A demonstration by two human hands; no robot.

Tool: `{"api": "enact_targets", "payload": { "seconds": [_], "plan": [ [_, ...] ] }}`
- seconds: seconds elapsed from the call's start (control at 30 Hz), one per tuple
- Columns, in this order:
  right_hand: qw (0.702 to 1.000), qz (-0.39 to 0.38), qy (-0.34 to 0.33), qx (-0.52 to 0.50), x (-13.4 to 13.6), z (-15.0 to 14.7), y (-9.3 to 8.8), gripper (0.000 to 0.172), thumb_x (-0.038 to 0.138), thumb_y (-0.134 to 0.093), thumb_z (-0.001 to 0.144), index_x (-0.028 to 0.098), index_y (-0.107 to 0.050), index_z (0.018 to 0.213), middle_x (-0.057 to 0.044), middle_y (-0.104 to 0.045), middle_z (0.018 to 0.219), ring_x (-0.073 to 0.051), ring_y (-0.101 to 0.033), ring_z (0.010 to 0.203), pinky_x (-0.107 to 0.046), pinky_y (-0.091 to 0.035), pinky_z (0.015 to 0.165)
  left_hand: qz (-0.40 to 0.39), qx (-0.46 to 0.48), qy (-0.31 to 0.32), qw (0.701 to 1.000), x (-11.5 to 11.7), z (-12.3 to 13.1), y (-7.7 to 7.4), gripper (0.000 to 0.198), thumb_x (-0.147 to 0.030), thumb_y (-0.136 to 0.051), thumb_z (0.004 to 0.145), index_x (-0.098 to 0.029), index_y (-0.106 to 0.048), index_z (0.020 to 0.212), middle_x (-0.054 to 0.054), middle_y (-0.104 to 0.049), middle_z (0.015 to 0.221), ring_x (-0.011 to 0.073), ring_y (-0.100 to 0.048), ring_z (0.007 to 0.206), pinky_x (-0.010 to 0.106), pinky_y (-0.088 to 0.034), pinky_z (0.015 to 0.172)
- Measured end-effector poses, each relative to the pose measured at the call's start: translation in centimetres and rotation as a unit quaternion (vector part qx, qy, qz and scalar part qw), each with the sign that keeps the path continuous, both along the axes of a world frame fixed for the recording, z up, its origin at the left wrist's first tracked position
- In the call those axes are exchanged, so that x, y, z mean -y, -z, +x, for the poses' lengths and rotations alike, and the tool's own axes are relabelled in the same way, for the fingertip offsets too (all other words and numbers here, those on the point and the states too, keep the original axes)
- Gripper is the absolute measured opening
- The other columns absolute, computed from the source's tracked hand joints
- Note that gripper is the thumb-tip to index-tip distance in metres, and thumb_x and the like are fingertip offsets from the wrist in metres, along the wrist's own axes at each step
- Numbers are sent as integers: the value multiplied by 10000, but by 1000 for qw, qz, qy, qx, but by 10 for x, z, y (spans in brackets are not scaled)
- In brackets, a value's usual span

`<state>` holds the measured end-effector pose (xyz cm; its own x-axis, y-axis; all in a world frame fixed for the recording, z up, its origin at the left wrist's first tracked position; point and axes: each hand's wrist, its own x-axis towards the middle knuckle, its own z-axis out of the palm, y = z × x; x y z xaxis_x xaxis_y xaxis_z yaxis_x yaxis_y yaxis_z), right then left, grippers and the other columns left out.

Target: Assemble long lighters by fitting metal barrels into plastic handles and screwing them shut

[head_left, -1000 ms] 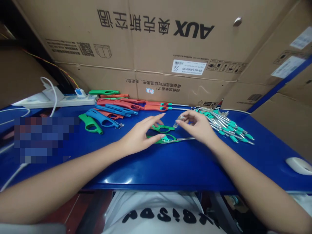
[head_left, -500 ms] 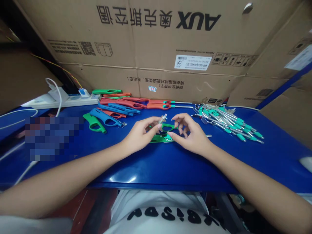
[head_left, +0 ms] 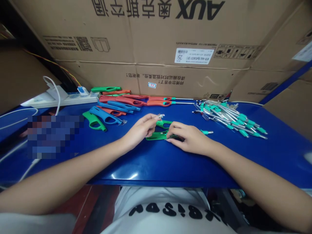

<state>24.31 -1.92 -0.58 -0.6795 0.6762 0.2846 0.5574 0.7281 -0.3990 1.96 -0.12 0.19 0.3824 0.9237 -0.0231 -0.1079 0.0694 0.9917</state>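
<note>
Pinched between the left hand's (head_left: 142, 128) thumb and finger is a small clear part (head_left: 160, 116), held just above the near green handle (head_left: 154, 136). That handle lies on the blue table (head_left: 158, 167), its right end under the right hand (head_left: 184, 135), whose thumb and curled fingers grip its edges. Another green handle (head_left: 162, 123) lies just behind it.

The blue tabletop (head_left: 141, 162) is smooth and glossy, the green casing (head_left: 155, 136) smooth plastic, the rods (head_left: 221, 121) on the right shiny metal, the far cardboard (head_left: 151, 39) matt and creased, the near shirt (head_left: 165, 222) matt cloth
</note>
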Motion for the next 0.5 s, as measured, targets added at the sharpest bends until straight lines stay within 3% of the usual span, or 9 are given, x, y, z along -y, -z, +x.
{"api": "enact_targets", "payload": {
  "seconds": [0.13,0.2,0.3,0.4,0.5],
  "plan": [
    [984,-105,41,-140,-6,3,0,145,318,-628,940,180,-657,907,-22,-646,836,-88,-535,597,-236,-447,568,8,-33,0,999,2,3,0,205,-346,-611,931,-161,-525,951,-87,-363,565,70,-324,463,187,-247,452],
    [952,-211,81,-206,-10,5,0,231,411,-640,929,181,-618,915,12,-616,697,-91,-532,515,-227,-437,475,20,-47,7,999,2,3,1,204,-349,-601,942,-159,-526,959,-89,-367,562,68,-317,460,187,-245,450],
    [893,-332,90,-290,-17,7,2,381,533,-707,852,186,-568,924,-1,-673,745,-94,-559,466,-225,-452,387,41,-75,25,996,1,2,4,209,-361,-579,958,-158,-532,948,-83,-392,568,68,-325,464,188,-267,455],
    [867,-366,69,-330,-22,9,4,421,527,-784,782,176,-579,890,-11,-697,773,-94,-586,476,-214,-471,369,67,-101,43,992,0,1,6,233,-387,-579,959,-160,-538,927,-69,-437,571,79,-379,484,193,-329,476],
    [863,-372,61,-336,-24,10,4,386,481,-813,765,165,-626,881,10,-677,711,-93,-590,484,-213,-499,391,87,-114,47,989,-2,-1,8,274,-429,-598,942,-160,-554,917,-58,-472,599,84,-426,506,197,-373,487]
  ]
}}
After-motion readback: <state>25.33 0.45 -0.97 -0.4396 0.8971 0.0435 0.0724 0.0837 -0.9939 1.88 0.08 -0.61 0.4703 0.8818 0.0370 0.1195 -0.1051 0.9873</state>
